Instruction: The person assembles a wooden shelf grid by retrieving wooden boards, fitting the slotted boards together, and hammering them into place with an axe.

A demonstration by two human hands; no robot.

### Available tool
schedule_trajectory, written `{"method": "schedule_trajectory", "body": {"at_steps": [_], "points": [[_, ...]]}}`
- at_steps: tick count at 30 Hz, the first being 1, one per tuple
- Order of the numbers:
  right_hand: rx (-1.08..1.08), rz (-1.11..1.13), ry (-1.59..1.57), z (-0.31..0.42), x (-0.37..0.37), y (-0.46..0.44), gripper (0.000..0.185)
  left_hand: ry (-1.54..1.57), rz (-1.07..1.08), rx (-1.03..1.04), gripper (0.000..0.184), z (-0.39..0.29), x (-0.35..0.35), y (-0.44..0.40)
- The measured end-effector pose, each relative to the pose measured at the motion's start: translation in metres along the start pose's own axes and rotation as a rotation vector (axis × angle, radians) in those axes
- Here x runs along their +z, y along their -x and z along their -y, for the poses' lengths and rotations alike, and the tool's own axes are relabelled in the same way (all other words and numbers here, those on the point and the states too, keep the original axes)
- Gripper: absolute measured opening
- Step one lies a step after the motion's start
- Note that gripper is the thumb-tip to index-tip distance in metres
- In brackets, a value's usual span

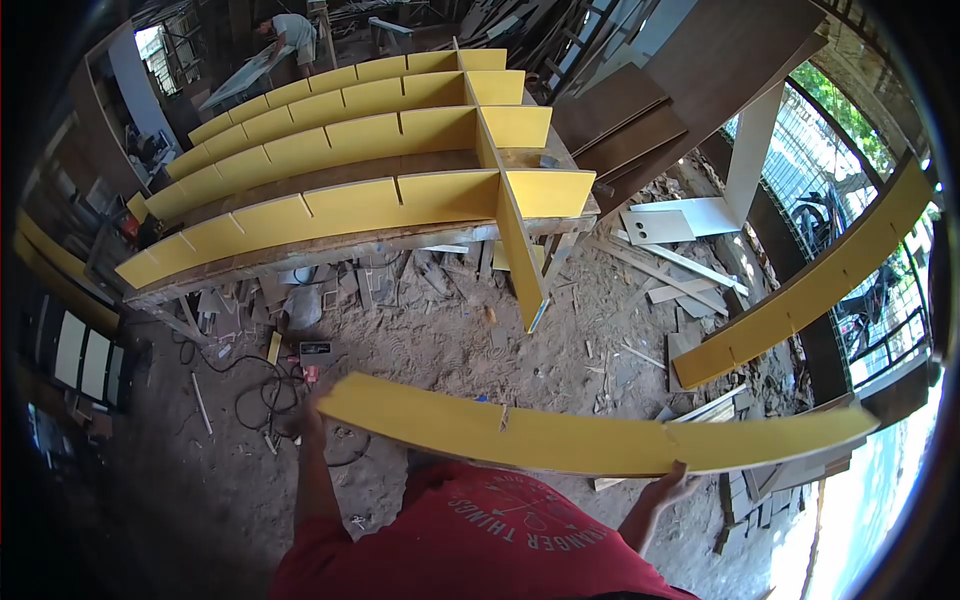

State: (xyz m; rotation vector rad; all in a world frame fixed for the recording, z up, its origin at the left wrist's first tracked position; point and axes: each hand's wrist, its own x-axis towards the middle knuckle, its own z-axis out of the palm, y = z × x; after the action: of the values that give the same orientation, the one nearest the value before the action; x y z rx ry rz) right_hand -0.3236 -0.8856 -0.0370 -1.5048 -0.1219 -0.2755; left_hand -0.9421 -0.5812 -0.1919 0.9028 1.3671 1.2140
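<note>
Across the front of my body I hold a long yellow board (590, 443) with a notch in its edge. My left hand (314, 418) is closed on the board's left end. Farther along, my right hand (672, 486) grips the lower edge; its fingers are partly hidden by the board. Ahead stands a workbench (330, 262) carrying several upright notched yellow boards (340, 205). A yellow crosspiece (515, 245) runs through their right ends and juts past the bench's near edge.
Another notched yellow board (800, 300) leans at the right. Wood scraps (690, 285) and a cable (265, 400) lie on the dirt floor. Brown sheets (620, 120) lean behind the bench. A person (293, 38) bends over a pale panel at the back left.
</note>
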Motion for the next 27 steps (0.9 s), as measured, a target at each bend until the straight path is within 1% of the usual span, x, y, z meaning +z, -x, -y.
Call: {"method": "schedule_trajectory", "body": {"at_steps": [2, 4, 6, 8, 9, 11, 14, 17, 20, 23, 24, 25, 27], "points": [[-0.052, 0.034, -0.037, 0.02, 0.023, -0.009, 0.042, 0.034, -0.024, -0.207, 0.037, 0.047, -0.017, 0.009], [-0.126, 0.09, -0.087, 0.044, 0.056, -0.008, 0.04, 0.022, 0.026, -0.379, 0.043, 0.113, -0.044, 0.001], [-0.224, 0.163, -0.153, 0.076, 0.101, -0.002, 0.04, -0.024, -0.049, -0.367, 0.046, 0.111, -0.027, 0.013], [-0.193, 0.24, -0.242, 0.112, 0.152, 0.013, 0.042, -0.139, 0.056, -0.477, 0.047, 0.099, -0.034, 0.006], [-0.177, 0.285, -0.285, 0.126, 0.18, 0.023, 0.043, -0.109, 0.097, -0.475, 0.045, 0.099, -0.034, -0.006], [-0.296, 0.337, -0.317, 0.149, 0.237, 0.039, 0.046, -0.054, 0.165, -0.481, 0.042, 0.105, -0.045, -0.031], [-0.328, 0.454, -0.379, 0.191, 0.322, 0.082, 0.049, -0.125, 0.124, -0.488, 0.038, 0.087, -0.055, -0.053], [-0.352, 0.597, -0.452, 0.211, 0.398, 0.119, 0.049, -0.034, -0.032, -0.47, 0.034, 0.095, -0.076, -0.063], [-0.275, 0.706, -0.519, 0.242, 0.459, 0.163, 0.046, 0.126, -0.247, -0.504, 0.037, 0.098, -0.093, -0.05], [-0.239, 0.813, -0.609, 0.261, 0.515, 0.204, 0.043, 0.463, -0.336, -0.339, 0.04, 0.1, -0.098, -0.013], [-0.238, 0.839, -0.577, 0.257, 0.535, 0.213, 0.045, 0.513, -0.338, -0.304, 0.037, 0.1, -0.099, -0.003], [-0.217, 0.895, -0.581, 0.255, 0.553, 0.223, 0.047, 0.576, -0.387, -0.248, 0.034, 0.101, -0.098, 0.005], [-0.197, 0.955, -0.568, 0.251, 0.588, 0.243, 0.047, 0.697, -0.506, -0.216, 0.035, 0.097, -0.101, 0.019]]}}
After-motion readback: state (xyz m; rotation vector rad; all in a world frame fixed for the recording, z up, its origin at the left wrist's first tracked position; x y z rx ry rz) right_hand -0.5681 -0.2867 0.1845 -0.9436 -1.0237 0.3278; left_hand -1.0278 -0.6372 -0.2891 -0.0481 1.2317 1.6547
